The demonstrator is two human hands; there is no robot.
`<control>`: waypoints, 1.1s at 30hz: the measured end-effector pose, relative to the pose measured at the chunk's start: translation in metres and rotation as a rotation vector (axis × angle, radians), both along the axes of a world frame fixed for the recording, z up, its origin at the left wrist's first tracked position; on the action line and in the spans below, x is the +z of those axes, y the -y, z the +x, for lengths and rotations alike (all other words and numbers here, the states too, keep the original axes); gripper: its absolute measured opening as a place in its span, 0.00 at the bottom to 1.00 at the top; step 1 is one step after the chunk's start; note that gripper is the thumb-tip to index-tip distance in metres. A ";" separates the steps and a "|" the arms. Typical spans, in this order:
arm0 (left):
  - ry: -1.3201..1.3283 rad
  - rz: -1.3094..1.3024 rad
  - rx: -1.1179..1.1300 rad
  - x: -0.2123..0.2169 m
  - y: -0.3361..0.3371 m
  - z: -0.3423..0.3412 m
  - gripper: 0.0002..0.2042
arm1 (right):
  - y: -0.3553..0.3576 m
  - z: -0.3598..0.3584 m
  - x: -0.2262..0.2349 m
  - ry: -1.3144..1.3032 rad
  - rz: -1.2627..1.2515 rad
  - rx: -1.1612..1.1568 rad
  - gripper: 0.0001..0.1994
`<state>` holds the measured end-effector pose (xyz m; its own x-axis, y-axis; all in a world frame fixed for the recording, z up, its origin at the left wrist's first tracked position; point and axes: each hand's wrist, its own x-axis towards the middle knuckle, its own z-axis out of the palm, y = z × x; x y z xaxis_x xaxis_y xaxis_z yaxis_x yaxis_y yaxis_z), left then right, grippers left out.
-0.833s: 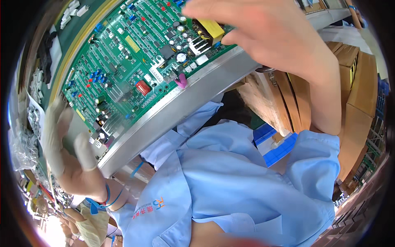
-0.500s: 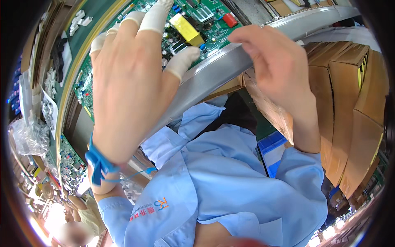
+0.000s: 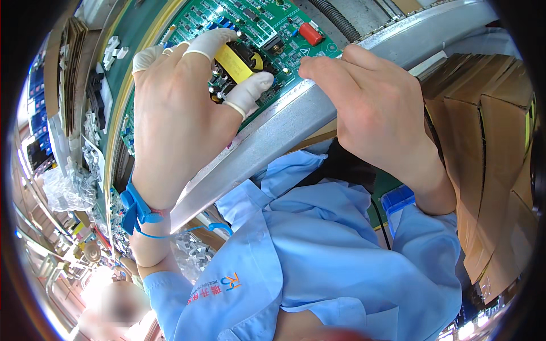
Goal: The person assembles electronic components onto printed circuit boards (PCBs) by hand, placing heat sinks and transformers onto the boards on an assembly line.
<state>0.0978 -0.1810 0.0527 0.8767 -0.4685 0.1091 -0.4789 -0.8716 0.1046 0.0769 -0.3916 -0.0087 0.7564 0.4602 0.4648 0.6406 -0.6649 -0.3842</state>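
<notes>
A green circuit board [image 3: 290,17], crowded with parts, lies at the top beside a metal rail. My left hand [image 3: 176,113] wears white finger cots and a blue wrist strap. Its thumb and bent forefinger close around a yellow transformer [image 3: 234,62] standing on the board. My right hand [image 3: 378,99], bare, is curled over the rail at the board's near edge. Its fingertips are tucked out of sight, so what they pinch is hidden. A red capacitor [image 3: 310,34] stands on the board beyond the right hand.
The grey metal rail [image 3: 273,133] runs diagonally between my body and the board. Brown cardboard [image 3: 466,125] stands at the right. White connectors [image 3: 115,52] and a clear plastic bag [image 3: 68,190] lie at the left. A blue bin [image 3: 397,199] sits below my right wrist.
My left forefinger has bent and, with the thumb, closed on the transformer, which now looks tilted. My right fingers, looser before, have curled in at the board's edge. The view has shifted slightly.
</notes>
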 end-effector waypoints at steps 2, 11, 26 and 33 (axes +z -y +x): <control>0.017 0.011 -0.060 0.002 -0.004 0.004 0.24 | 0.000 0.001 0.001 -0.005 -0.007 0.009 0.16; 0.032 0.003 -0.204 0.004 -0.011 0.016 0.24 | -0.002 0.003 0.000 0.024 -0.012 0.026 0.15; 0.132 0.186 -0.205 0.004 0.003 -0.003 0.26 | -0.001 0.005 -0.005 0.066 0.012 0.016 0.16; 0.094 0.213 -0.117 0.005 0.006 0.001 0.24 | -0.002 0.003 -0.006 0.077 -0.004 -0.010 0.16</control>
<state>0.0987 -0.1869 0.0572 0.8057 -0.5875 0.0756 -0.5768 -0.8072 -0.1250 0.0800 -0.3899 -0.0144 0.7230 0.4547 0.5201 0.6613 -0.6732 -0.3308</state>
